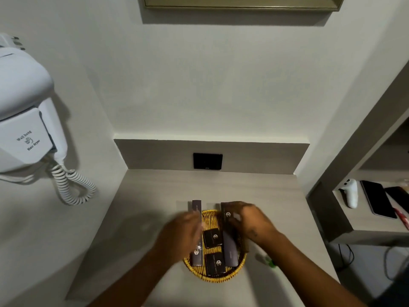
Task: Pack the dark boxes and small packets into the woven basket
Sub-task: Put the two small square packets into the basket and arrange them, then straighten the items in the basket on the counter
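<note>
A round woven basket (213,278) sits on the grey counter near its front. Two long dark boxes stand slanted in it: the left long box (196,255) and the right long box (230,247). Between them lie two small dark square packets, an upper packet (213,238) and a lower packet (215,263). My left hand (181,234) rests against the left long box. My right hand (250,220) grips the top of the right long box. Both hands are motion-blurred.
A white wall-hung hair dryer (24,120) with a coiled cord hangs at the left. A black wall socket (207,161) sits behind the counter. A small green object (270,261) lies right of the basket. The right-hand shelf holds a white controller (351,192) and two phones (378,199).
</note>
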